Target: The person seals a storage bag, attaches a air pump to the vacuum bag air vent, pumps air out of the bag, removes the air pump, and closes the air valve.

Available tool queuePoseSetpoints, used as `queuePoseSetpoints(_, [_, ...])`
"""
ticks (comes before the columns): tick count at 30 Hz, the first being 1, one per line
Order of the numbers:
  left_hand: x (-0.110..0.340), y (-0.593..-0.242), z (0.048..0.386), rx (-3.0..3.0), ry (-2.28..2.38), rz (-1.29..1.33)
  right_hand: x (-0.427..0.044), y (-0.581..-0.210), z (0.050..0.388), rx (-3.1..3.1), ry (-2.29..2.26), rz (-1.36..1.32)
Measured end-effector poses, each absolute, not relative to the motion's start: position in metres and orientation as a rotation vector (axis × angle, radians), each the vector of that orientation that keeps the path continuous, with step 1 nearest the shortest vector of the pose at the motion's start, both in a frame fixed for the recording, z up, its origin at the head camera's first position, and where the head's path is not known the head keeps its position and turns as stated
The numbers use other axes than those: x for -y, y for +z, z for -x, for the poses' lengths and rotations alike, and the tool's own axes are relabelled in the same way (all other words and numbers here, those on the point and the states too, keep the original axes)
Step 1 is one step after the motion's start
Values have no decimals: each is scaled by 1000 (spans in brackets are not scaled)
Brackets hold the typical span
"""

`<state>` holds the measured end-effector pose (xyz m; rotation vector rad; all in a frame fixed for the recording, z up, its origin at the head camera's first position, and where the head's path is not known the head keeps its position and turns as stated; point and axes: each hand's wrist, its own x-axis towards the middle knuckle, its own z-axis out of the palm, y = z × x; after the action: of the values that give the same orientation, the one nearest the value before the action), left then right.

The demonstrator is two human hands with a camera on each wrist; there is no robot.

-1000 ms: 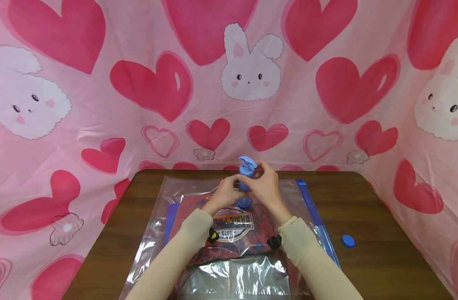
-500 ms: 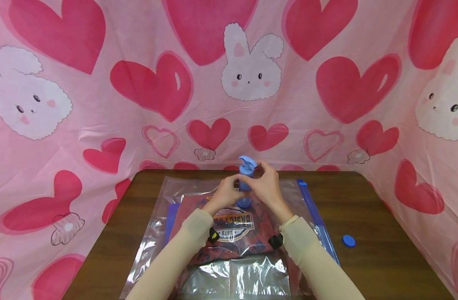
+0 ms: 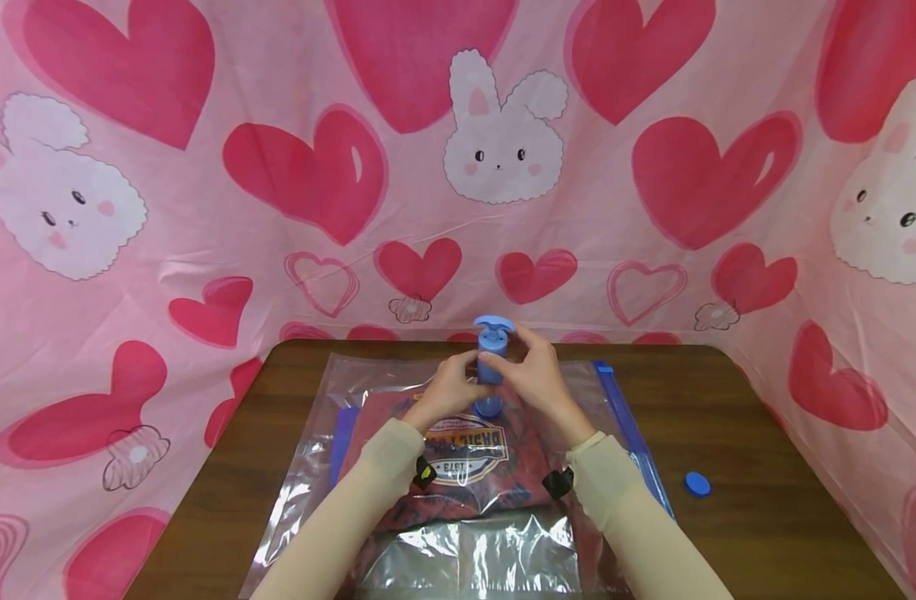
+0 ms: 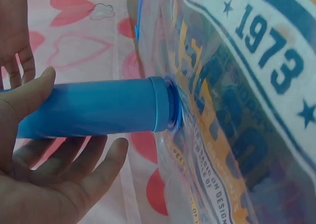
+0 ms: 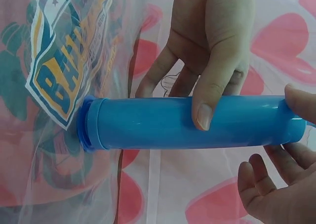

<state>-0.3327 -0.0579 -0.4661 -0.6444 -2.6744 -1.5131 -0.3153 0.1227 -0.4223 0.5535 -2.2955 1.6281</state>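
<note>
A blue hand pump (image 3: pixel 491 367) stands upright on a clear vacuum storage bag (image 3: pixel 405 550), its lower end on the bag's round blue valve (image 4: pixel 174 105). Inside the bag lies a folded red garment (image 3: pixel 397 450) with a printed badge. My left hand (image 3: pixel 450 383) holds the middle of the pump's barrel between thumb and fingers. Higher up, my right hand (image 3: pixel 536 371) grips the barrel's top end, just under the pump's curved handle (image 3: pixel 494 322). In the right wrist view, the right thumb and fingers (image 5: pixel 291 159) lie on either side of that end.
A round blue cap (image 3: pixel 698 483) lies on the brown wooden table (image 3: pixel 758 533) to the right. The bag's blue zip edge (image 3: pixel 630 425) runs down its right side. A pink cloth (image 3: pixel 458 225) with hearts and rabbits hangs behind and at both sides.
The pump's handle has turned slightly and now looks more level and broadside. My right hand has shifted a little with it. The left hand stays on the barrel.
</note>
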Motion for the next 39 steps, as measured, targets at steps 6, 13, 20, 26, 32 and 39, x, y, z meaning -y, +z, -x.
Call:
queuePoseSetpoints(6, [59, -463, 332, 2674, -1563, 679, -124, -423, 314, 2313, 1651, -553])
queuePoseSetpoints(13, [59, -464, 332, 2687, -1550, 676, -119, -427, 308, 2328, 1680, -475])
queuePoseSetpoints(20, [58, -466, 334, 2647, -1501, 686, -107, -431, 310, 2338, 1510, -334])
queuePoseSetpoints(26, [58, -468, 334, 2625, -1520, 659, -103, -432, 314, 2306, 1483, -304])
queuePoseSetpoints(32, [60, -468, 334, 2635, -1533, 658, -107, -431, 316, 2268, 1461, -372])
queuePoseSetpoints(39, [62, -468, 336, 2667, -1552, 658, -113, -428, 314, 2295, 1486, -457])
